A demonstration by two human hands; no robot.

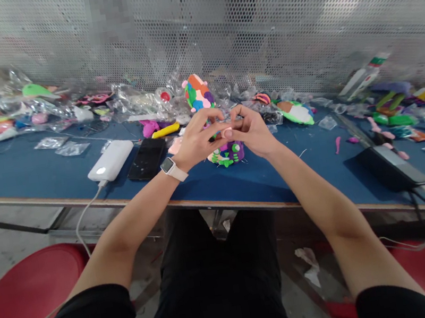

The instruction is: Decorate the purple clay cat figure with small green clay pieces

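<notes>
My left hand (199, 137) and my right hand (255, 133) meet over the middle of the table, fingertips pinched together. Between them is a small pale pink piece of modelling clay (226, 132), partly covered by the fingers. Just below the hands sits a purple and green clay figure (231, 154) with cream parts, its top hidden. Behind the hands stands a multicoloured clay figure (197, 91). A yellow ridged tool (166, 130) and a magenta clay lump (149, 128) lie left of them.
A white power bank (111, 160) with a cable and a black phone (147, 159) lie left on the blue table (15, 166). Plastic wrappers (139, 101) and clay pieces line the perforated metal panel (190, 17). A dark box-like device (393, 168) with cables stands right.
</notes>
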